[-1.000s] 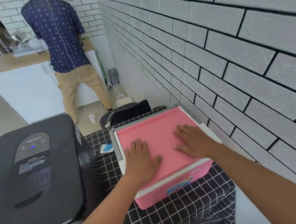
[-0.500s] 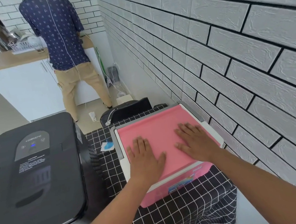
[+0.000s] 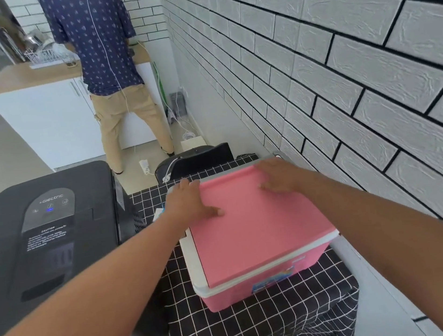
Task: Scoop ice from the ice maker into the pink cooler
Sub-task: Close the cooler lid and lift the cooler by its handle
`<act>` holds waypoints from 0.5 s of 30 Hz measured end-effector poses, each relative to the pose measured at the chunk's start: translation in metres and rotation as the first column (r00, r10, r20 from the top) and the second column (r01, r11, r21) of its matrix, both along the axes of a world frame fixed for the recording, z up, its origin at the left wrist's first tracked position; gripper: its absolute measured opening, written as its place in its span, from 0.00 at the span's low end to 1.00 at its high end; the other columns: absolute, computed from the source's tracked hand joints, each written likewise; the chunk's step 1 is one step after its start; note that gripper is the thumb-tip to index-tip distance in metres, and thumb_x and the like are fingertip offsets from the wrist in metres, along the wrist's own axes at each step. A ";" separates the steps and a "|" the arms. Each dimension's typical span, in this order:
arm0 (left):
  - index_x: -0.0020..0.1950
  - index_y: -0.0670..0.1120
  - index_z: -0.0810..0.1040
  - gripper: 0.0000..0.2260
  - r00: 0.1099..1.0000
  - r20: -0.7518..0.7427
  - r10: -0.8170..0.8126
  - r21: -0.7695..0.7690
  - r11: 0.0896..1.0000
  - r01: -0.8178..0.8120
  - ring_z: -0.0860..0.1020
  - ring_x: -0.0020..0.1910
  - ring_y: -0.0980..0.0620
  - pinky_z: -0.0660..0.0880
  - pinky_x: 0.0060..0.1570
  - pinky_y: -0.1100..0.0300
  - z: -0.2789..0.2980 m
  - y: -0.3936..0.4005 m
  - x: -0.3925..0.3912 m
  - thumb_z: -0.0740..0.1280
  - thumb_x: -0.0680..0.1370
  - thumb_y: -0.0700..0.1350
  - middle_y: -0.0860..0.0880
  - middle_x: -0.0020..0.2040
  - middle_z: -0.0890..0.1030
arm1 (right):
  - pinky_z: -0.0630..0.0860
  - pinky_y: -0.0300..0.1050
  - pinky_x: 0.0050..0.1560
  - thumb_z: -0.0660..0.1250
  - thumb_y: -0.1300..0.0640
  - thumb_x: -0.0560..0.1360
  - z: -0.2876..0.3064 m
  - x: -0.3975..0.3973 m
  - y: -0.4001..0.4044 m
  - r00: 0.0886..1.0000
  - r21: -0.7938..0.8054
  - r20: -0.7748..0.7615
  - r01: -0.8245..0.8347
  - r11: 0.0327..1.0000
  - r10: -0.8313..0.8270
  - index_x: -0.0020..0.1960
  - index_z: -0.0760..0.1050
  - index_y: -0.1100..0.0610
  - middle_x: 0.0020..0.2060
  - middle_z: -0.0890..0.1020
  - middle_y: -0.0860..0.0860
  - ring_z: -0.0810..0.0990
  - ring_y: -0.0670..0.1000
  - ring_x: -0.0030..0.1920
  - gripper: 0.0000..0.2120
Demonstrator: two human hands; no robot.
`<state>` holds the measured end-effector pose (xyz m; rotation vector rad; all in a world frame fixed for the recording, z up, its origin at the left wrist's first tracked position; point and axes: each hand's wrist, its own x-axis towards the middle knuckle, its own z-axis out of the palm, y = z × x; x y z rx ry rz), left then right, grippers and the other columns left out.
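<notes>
The pink cooler [image 3: 261, 284] stands on a black grid tablecloth, its flat pink lid [image 3: 251, 228] down on a white rim. My left hand [image 3: 188, 203] holds the lid's far left corner, thumb lying on top. My right hand [image 3: 279, 174] grips the far edge near the right corner, fingers curled over it. The black ice maker [image 3: 51, 235] sits to the left of the cooler with its lid closed and a blue light on its panel. No ice is visible.
A small blue-and-white object [image 3: 159, 213] lies between ice maker and cooler, mostly hidden by my left wrist. The white brick wall [image 3: 343, 73] runs close along the right. A black chair back [image 3: 199, 156] stands beyond the table. Another person [image 3: 104, 59] stands at a far counter.
Both hands slid from lying flat on the middle of the lid to its far edge and corners. The view moved closer to the cooler.
</notes>
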<state>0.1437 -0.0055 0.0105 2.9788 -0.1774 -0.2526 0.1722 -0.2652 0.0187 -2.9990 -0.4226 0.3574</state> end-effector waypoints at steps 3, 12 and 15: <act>0.76 0.50 0.58 0.56 0.995 -0.091 0.039 0.045 0.998 -0.035 0.59 0.74 0.43 0.57 0.71 0.39 0.005 0.003 0.018 0.73 0.56 0.74 0.45 0.74 0.62 | 0.55 0.52 0.74 0.72 0.42 0.70 0.013 0.024 0.010 0.996 -0.105 -0.073 -0.052 0.993 0.044 0.77 0.54 0.55 0.76 0.58 0.53 0.57 0.55 0.75 0.44; 0.79 0.52 0.51 0.60 0.937 -0.347 -0.041 0.200 0.973 0.117 0.64 0.73 0.40 0.57 0.71 0.37 0.027 -0.021 0.050 0.78 0.55 0.67 0.46 0.75 0.66 | 0.63 0.47 0.69 0.82 0.46 0.59 0.020 0.065 0.022 0.942 -0.031 -0.336 -0.010 0.999 -0.001 0.76 0.57 0.54 0.73 0.66 0.52 0.66 0.54 0.71 0.53; 0.79 0.52 0.52 0.59 0.918 -0.393 -0.057 0.197 0.970 0.145 0.67 0.71 0.40 0.62 0.69 0.39 0.032 -0.029 0.055 0.80 0.55 0.64 0.46 0.73 0.68 | 0.64 0.50 0.70 0.82 0.43 0.57 0.017 0.072 0.023 0.944 -0.067 -0.329 -0.061 0.996 0.036 0.76 0.58 0.52 0.72 0.66 0.52 0.66 0.55 0.70 0.54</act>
